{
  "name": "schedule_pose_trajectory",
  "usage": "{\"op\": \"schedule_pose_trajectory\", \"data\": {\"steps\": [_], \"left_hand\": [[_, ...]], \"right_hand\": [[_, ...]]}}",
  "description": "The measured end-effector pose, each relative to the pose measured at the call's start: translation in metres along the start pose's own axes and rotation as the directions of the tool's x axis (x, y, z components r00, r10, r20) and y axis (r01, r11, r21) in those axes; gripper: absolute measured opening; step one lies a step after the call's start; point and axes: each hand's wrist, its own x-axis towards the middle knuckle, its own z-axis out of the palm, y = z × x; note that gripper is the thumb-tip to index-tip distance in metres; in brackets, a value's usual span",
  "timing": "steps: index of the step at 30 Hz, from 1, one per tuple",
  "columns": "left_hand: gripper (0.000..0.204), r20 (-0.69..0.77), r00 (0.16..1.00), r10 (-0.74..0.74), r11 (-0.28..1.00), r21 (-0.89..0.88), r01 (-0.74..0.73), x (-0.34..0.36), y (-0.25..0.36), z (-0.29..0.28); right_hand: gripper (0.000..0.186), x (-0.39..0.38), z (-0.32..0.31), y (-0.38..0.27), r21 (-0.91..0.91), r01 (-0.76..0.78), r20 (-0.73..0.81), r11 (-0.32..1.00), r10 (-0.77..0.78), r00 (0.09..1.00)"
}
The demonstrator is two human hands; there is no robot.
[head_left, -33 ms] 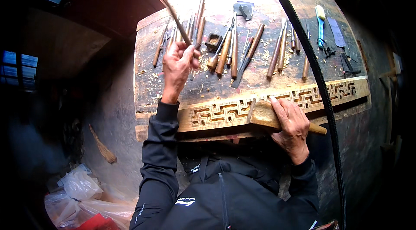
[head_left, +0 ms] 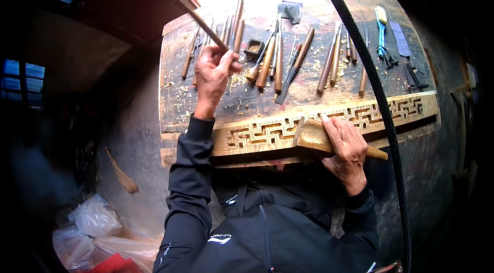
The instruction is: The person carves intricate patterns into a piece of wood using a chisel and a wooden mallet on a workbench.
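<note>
- L hand (head_left: 215, 75): fingers clamped on wood-handled chisel (head_left: 201, 22), above workbench (head_left: 303, 88).
- R hand (head_left: 349, 152): fingers wrapped rd. wooden mallet (head_left: 316, 137) — over fret-carved board (head_left: 252, 137), at bench's near edge.

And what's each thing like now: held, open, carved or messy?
Stick: held up, slanting, in the left hand
Mallet: held in the right hand, at the board's near edge
Board: carved with slots
Small box: open
Brush: lying down
Table: scattered with shavings
Plastic bag: crumpled
</note>
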Motion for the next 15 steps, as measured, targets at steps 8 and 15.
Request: {"op": "schedule_pose_trajectory", "data": {"steps": [8, 15], "left_hand": [[0.014, -0.040, 0.935, 0.353, 0.842, 0.449, -0.299, 0.030, -0.039, 0.026], [0.014, -0.150, 0.973, 0.172, 0.980, -0.070, -0.184, -0.051, 0.007, -0.018]], "right_hand": [[0.093, 0.003, 0.000, -0.004, 0.006, 0.000, 0.008, 1.000, 0.000, 1.000], [0.092, 0.003, 0.001, -0.008, -0.007, -0.017, -0.013, 1.000, 0.017, 1.000]]}}
